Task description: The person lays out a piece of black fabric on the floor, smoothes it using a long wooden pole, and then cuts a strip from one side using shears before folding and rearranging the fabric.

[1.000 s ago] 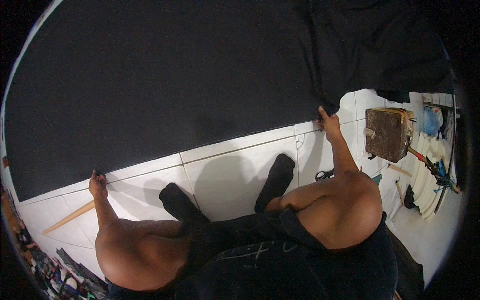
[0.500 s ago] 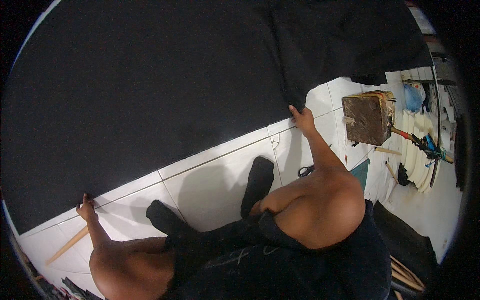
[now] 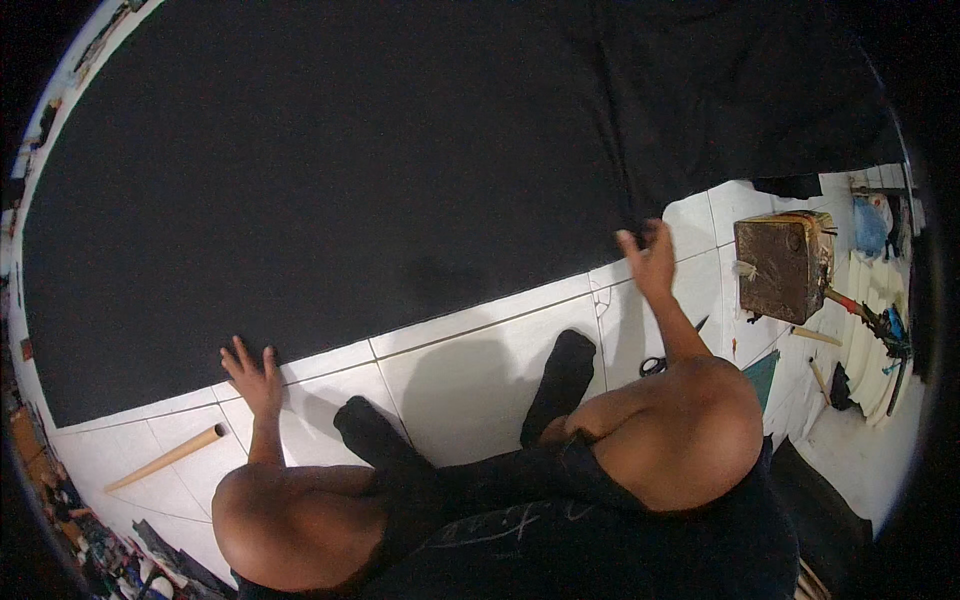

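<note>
Looking down from the lower edge of the frame, we see first our dark shirt (image 3: 620, 550), with writing across its front, and our two bare knees, one at the lower left and one at the lower right. Between them our feet in black socks (image 3: 562, 375) rest on the white tile floor (image 3: 480, 350). Just beside our right forearm lies a pair of scissors (image 3: 653, 366) with black handles, partly hidden by the arm. At the lower left of the frame a tan tube (image 3: 165, 460) lies slantwise on the tiles, its dark hollow end toward our left wrist. A little farther up, our left hand (image 3: 254, 380) is spread wide, palm down, its fingers on the near edge of the black cloth (image 3: 350, 170) and gripping nothing. Our right hand (image 3: 652, 262), right of centre, has its thumb set apart from loosely bent fingers at that same edge, near a crease; we cannot tell whether any cloth is caught between them. The cloth covers the floor across most of the upper frame, flat at the left and rumpled at the upper right. Out at the right side stands a brown box (image 3: 780, 265) with a scuffed top, and beyond it we find a stack of cream sheets (image 3: 868, 340) and a blue bag (image 3: 870, 225) near the rim.
</note>
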Demonstrator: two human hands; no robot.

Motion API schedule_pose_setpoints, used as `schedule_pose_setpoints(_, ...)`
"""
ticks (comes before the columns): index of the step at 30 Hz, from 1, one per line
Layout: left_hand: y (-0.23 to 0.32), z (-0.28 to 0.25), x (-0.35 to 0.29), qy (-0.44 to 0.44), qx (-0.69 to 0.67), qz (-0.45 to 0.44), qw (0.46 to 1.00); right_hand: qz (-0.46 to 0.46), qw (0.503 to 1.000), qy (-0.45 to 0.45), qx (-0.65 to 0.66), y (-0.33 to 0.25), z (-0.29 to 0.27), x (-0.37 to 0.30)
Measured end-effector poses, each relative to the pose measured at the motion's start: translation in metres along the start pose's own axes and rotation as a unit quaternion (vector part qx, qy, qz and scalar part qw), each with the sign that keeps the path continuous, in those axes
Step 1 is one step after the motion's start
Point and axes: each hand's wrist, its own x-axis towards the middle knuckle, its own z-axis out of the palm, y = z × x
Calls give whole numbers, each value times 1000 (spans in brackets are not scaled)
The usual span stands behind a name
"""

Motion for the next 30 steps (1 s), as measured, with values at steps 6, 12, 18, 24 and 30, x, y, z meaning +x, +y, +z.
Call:
schedule_pose_setpoints(6,12,-10,-15,-32,35,-6,999,-431,878,-134,-160,-50,54,-34)
schedule_pose_setpoints(12,23,-25,-20,-64,24,28,997,-355,921,-106,-122,2,26,2)
schedule_pose_setpoints(18,20,-29,-26,-27,-7,31,999,-245,943,-62,-215,21,21,18)
schedule_pose_setpoints(24,-30,-57,-11,160,-189,-91,965,-246,945,-42,-212,37,1,47)
schedule_pose_setpoints(30,-153,-40,-14,90,-31,-490,867,-334,940,-55,26,-40,-48,83)
